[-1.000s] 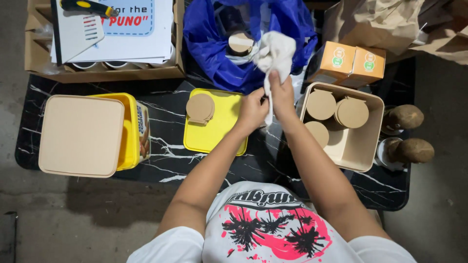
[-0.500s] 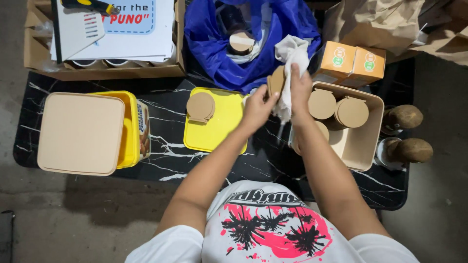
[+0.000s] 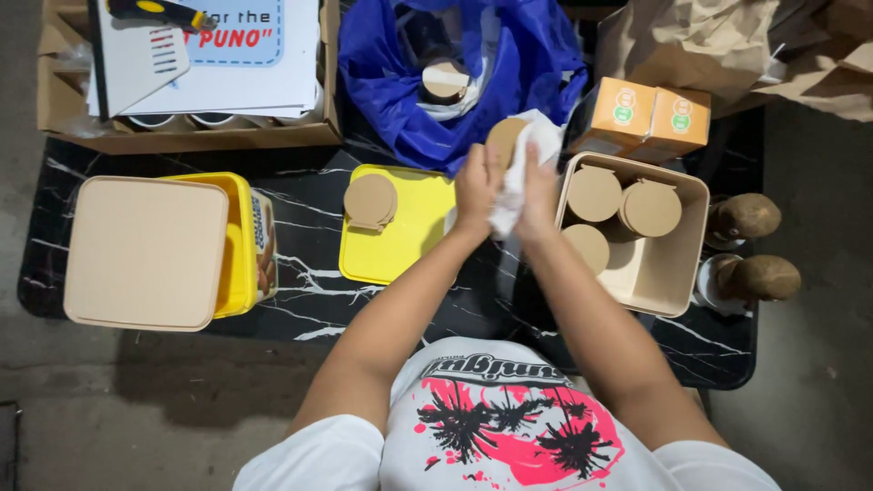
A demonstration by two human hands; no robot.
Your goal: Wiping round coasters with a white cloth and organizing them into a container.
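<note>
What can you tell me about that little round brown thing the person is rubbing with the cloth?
The round lid is a flat tan disc, cardboard-like or wood-like, matte. It is held up above the black marbled table, tilted, between the left hand and right hand. A white cloth wraps its right side, hiding part of it.

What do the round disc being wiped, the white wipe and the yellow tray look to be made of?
Round disc: matte tan, looks like wood or fibreboard. White cloth: soft fabric or tissue; it crumples between the left hand and right hand. Yellow tray: smooth, slightly glossy, likely plastic.
</note>
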